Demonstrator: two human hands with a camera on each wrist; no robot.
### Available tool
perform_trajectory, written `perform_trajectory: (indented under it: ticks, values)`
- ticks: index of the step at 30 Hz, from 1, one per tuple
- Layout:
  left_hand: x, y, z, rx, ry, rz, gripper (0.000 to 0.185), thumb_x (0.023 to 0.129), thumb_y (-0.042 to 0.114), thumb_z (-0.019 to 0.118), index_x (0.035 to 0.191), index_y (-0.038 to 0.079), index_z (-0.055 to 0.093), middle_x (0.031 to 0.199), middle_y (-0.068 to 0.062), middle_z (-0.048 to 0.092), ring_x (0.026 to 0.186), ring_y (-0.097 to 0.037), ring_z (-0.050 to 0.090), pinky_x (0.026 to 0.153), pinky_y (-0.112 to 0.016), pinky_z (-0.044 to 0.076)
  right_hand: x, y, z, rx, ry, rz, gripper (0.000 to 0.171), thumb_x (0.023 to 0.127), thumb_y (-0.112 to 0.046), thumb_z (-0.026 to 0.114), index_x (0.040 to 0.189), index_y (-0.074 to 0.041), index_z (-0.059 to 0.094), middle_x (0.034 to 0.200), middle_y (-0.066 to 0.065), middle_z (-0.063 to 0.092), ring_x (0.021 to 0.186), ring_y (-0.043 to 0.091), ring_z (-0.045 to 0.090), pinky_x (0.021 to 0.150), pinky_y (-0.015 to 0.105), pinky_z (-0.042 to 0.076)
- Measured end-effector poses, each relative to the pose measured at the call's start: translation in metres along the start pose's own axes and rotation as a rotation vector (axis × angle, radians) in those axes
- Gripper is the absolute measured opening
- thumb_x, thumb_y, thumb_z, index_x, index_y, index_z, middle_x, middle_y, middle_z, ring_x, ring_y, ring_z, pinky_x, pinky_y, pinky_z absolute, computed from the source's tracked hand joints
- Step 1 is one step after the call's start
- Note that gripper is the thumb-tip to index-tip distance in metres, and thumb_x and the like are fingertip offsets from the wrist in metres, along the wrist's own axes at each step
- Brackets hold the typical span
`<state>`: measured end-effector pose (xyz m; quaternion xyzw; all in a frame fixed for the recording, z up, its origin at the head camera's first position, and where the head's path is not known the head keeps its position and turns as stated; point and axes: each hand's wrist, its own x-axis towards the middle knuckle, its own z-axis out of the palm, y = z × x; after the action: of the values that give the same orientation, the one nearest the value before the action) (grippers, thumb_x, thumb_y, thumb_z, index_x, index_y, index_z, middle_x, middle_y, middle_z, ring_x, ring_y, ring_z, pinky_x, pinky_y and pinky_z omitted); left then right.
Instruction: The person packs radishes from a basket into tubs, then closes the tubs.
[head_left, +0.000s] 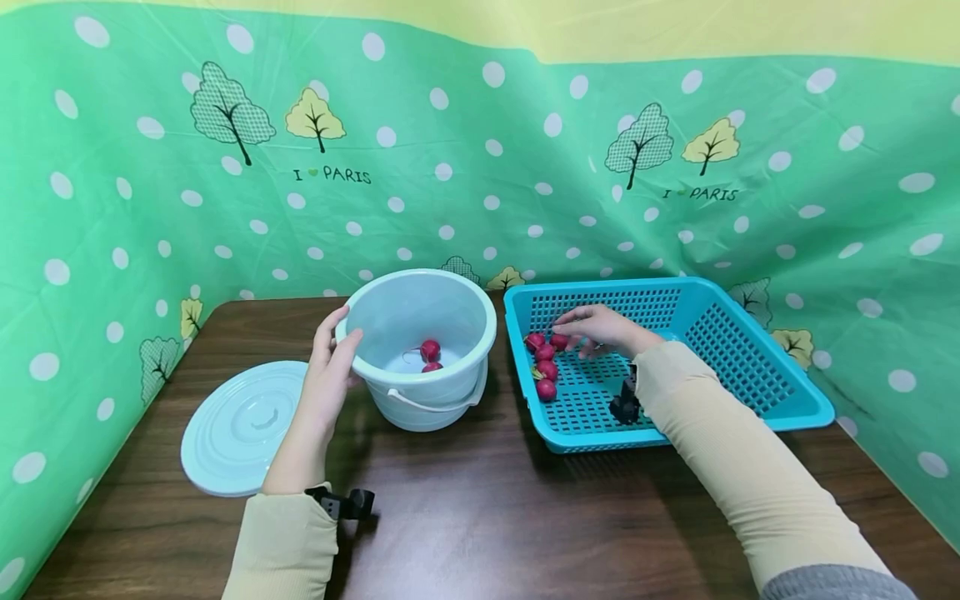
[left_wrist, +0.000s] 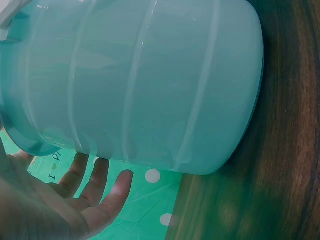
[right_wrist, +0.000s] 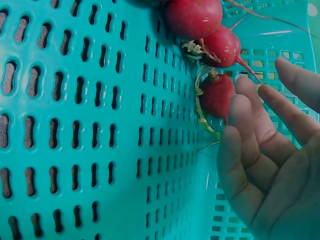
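My left hand rests against the left side of a light blue bucket, its thumb by the rim. In the left wrist view, loosely spread fingers meet the bucket's ribbed wall. Two red radishes lie inside the bucket. My right hand reaches into a blue perforated basket, fingers apart and slightly bent. Its fingertips are beside a radish at the end of a row; whether they touch it is unclear. Several radishes lie along the basket's left wall.
A round light blue lid lies left of the bucket, partly behind the left forearm. The bucket's handle hangs down in front. Behind the dark wooden table hangs a green dotted cloth.
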<state>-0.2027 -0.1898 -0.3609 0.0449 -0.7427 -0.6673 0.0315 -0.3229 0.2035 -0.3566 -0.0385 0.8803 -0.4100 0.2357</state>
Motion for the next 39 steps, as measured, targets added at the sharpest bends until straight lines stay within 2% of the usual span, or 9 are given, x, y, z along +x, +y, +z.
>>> perform_trajectory:
  ticks: [8, 15, 22, 32, 39]
  values:
    - [0.000, 0.001, 0.000, -0.009, -0.006, -0.006, 0.057, 0.103, 0.048, 0.041, 0.156, 0.038, 0.022, 0.140, -0.017, 0.034, 0.125, -0.037, 0.050, 0.102, -0.047, 0.042, 0.003, 0.006, 0.000, -0.001, -0.072, 0.027, 0.056, 0.101, -0.036, 0.056, 0.147, -0.007, 0.042, 0.105, 0.016, 0.067, 0.071, 0.019, 0.064, 0.075, 0.040, 0.054]
    - [0.000, 0.002, -0.001, -0.015, -0.004, -0.007, 0.057, 0.103, 0.046, 0.041, 0.156, 0.037, 0.021, 0.139, -0.016, 0.033, 0.126, -0.037, 0.049, 0.103, -0.049, 0.041, 0.005, 0.011, -0.005, 0.063, -0.108, 0.044, 0.059, 0.101, -0.036, 0.057, 0.149, -0.007, 0.038, 0.106, 0.013, 0.067, 0.072, 0.017, 0.064, 0.077, 0.036, 0.054]
    - [-0.001, 0.001, -0.001, -0.006, -0.005, -0.013, 0.057, 0.103, 0.047, 0.040, 0.156, 0.037, 0.021, 0.142, -0.017, 0.033, 0.125, -0.037, 0.049, 0.102, -0.047, 0.042, 0.008, 0.016, -0.005, 0.076, -0.161, 0.089, 0.063, 0.101, -0.034, 0.058, 0.152, -0.007, 0.032, 0.116, 0.017, 0.065, 0.075, 0.017, 0.065, 0.079, 0.036, 0.055]
    - [-0.002, 0.000, -0.001, 0.004, -0.004, -0.013, 0.056, 0.103, 0.048, 0.040, 0.155, 0.038, 0.022, 0.139, -0.017, 0.034, 0.122, -0.036, 0.050, 0.099, -0.043, 0.044, 0.007, 0.017, -0.001, 0.097, -0.140, 0.110, 0.063, 0.097, -0.028, 0.064, 0.149, -0.008, 0.034, 0.127, 0.023, 0.062, 0.080, 0.020, 0.068, 0.079, 0.038, 0.054]
    - [0.000, -0.001, -0.001, -0.001, -0.001, -0.004, 0.056, 0.103, 0.047, 0.040, 0.156, 0.037, 0.022, 0.138, -0.017, 0.035, 0.122, -0.036, 0.050, 0.097, -0.043, 0.044, 0.010, 0.019, -0.002, 0.064, -0.159, 0.099, 0.068, 0.097, -0.028, 0.064, 0.152, -0.007, 0.029, 0.132, 0.025, 0.060, 0.082, 0.021, 0.069, 0.084, 0.040, 0.055]
